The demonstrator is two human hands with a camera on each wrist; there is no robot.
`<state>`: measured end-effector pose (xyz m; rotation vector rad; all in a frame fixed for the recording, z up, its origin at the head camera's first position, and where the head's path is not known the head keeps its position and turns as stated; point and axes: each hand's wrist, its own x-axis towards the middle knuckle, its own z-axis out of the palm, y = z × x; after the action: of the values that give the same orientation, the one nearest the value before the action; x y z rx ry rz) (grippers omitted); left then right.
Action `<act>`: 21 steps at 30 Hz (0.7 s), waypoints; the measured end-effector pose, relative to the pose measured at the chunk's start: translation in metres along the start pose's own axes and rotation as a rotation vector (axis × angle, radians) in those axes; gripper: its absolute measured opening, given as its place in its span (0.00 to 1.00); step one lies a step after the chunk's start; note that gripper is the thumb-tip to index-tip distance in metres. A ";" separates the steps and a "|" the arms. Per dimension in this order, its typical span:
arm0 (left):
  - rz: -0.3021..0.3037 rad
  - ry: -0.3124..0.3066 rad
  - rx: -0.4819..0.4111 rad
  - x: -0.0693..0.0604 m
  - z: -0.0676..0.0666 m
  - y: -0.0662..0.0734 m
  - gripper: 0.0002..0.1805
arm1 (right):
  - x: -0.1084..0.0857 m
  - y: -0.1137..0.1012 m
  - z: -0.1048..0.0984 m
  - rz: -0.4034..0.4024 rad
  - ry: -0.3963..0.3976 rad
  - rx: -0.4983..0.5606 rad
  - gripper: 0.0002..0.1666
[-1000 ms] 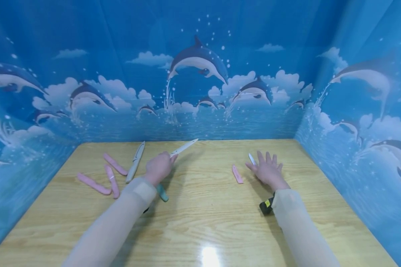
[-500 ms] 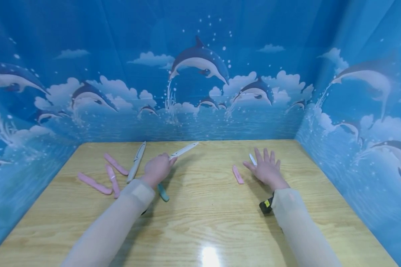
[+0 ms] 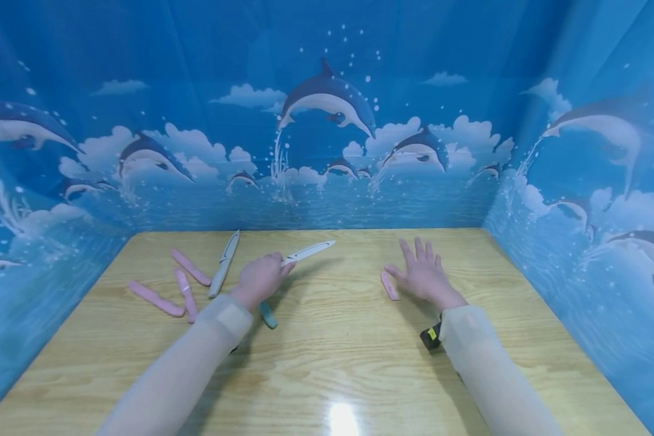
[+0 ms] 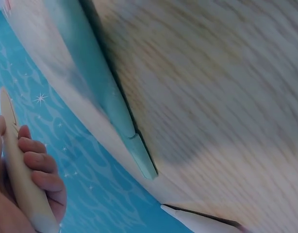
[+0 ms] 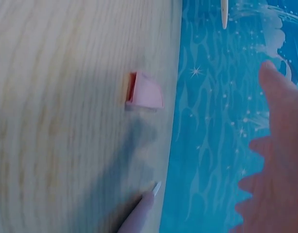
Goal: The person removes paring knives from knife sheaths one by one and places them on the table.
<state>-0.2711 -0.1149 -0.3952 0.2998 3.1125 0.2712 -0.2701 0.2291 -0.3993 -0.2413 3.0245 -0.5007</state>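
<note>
- Left hand (image 3: 261,280): you hold one white knife (image 3: 312,250), fingers curled round its handle, blade end pointing rightward above the table (image 3: 327,363); whether a cover is on, you cannot tell.
- Right hand (image 3: 422,278): holding nothing, your fingers spread.
- Change: the right hand is further left than half a second ago, now just beside the pink sheath (image 3: 389,286); the white knife lies flatter. Judged meaning: both hands are occupied with separate pieces, and the sheath's pick-up is not yet made.
- Near the right hand: one pink sheath; one small pink-handled knife (image 5: 139,213), hidden in the head view.
- Behind the left wrist: one green knife (image 3: 268,315), partly covered.
- Left side: one grey knife (image 3: 224,263); three pink pieces, namely far piece (image 3: 191,266), middle piece (image 3: 185,295), leftmost piece (image 3: 156,298).
</note>
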 end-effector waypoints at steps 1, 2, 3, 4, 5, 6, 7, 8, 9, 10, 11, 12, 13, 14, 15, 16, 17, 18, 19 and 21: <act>0.004 -0.004 0.002 0.000 0.001 0.000 0.27 | 0.000 -0.003 0.000 -0.024 0.002 -0.006 0.51; 0.011 -0.006 0.006 0.001 0.001 0.000 0.27 | -0.001 -0.005 0.001 -0.050 0.005 -0.006 0.50; 0.015 -0.009 0.004 0.001 0.001 0.000 0.27 | -0.001 -0.007 0.001 -0.072 0.009 -0.005 0.49; 0.020 -0.011 0.005 0.001 0.002 0.001 0.26 | -0.001 -0.010 0.002 -0.094 0.014 -0.006 0.48; 0.027 -0.010 0.006 0.001 0.002 0.001 0.26 | -0.001 -0.012 0.002 -0.106 0.016 -0.014 0.48; 0.032 -0.012 0.006 0.001 0.002 0.002 0.26 | -0.001 -0.013 0.003 -0.116 0.019 -0.020 0.48; 0.042 -0.013 0.005 0.001 0.002 0.002 0.26 | 0.000 -0.015 0.003 -0.120 0.016 -0.024 0.47; 0.050 -0.013 0.004 0.001 0.003 0.003 0.26 | 0.000 -0.016 0.004 -0.128 0.015 -0.020 0.48; 0.052 -0.018 0.001 0.001 0.003 0.004 0.26 | 0.001 -0.018 0.005 -0.135 0.012 -0.021 0.48; 0.056 -0.021 0.002 0.001 0.003 0.004 0.26 | 0.001 -0.019 0.006 -0.142 0.007 -0.025 0.47; 0.062 -0.024 0.008 0.001 0.004 0.005 0.26 | 0.002 -0.020 0.007 -0.148 0.003 -0.030 0.47; 0.068 -0.027 0.010 0.001 0.005 0.005 0.26 | 0.002 -0.021 0.008 -0.156 -0.001 -0.028 0.47; 0.077 -0.026 0.013 0.001 0.006 0.005 0.25 | 0.003 -0.023 0.009 -0.165 -0.004 -0.035 0.47; 0.087 -0.027 0.013 0.002 0.006 0.006 0.25 | 0.003 -0.024 0.011 -0.176 -0.006 -0.039 0.48; 0.100 -0.028 0.010 0.002 0.007 0.006 0.25 | 0.003 -0.025 0.012 -0.184 -0.007 -0.046 0.48; 0.117 -0.025 0.010 0.002 0.008 0.007 0.24 | 0.003 -0.026 0.013 -0.194 -0.007 -0.052 0.48; 0.136 -0.021 0.009 0.002 0.009 0.007 0.23 | 0.003 -0.028 0.013 -0.202 -0.007 -0.057 0.49; 0.153 -0.019 0.008 0.002 0.009 0.008 0.23 | 0.003 -0.029 0.014 -0.213 -0.007 -0.060 0.49; 0.170 -0.016 0.012 0.002 0.010 0.009 0.23 | 0.003 -0.031 0.014 -0.224 -0.007 -0.064 0.49; 0.199 -0.013 0.024 0.002 0.011 0.012 0.23 | 0.002 -0.035 0.015 -0.246 -0.012 -0.069 0.50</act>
<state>-0.2704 -0.1013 -0.4043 0.6107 3.0769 0.2320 -0.2654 0.1914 -0.4019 -0.6241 3.0183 -0.4084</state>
